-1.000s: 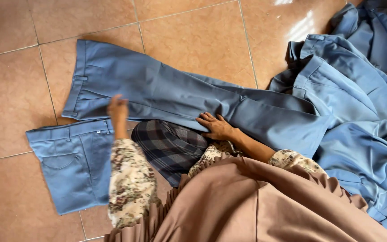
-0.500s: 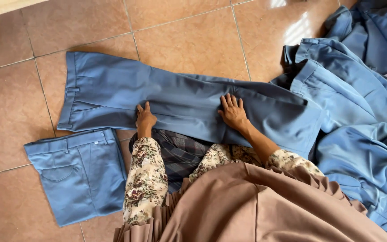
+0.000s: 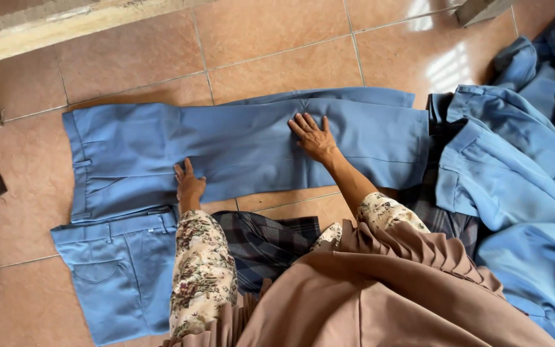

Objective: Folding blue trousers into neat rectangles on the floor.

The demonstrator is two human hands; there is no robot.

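We press both hands flat, left hand [image 3: 189, 185] and right hand [image 3: 315, 137] with fingers spread, on the blue trousers [image 3: 245, 144] lying across the tiled floor [image 3: 277, 58], smoothing them, so folding probably needs an even, creaseless cloth.
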